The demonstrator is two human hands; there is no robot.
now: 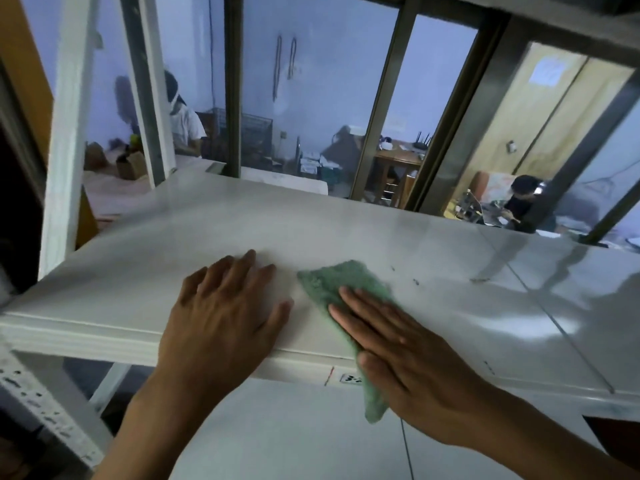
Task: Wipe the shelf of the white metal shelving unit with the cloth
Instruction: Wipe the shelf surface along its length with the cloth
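right hand (408, 362) flat, pressing cloth (332, 285) on shelf (450, 306) front edge; left hand (221, 313) spread flat beside | risk: overhanging cloth slips off; specks (415, 281), possibly debris, missed

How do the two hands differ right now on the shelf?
The right hand presses flat on the green cloth; the left hand rests on the bare shelf, touching no cloth. The left hand's fingers are spread; the right hand's lie together. The cloth's end hangs over the shelf's front edge below the right hand. Both hands are palm down, fingers straight.
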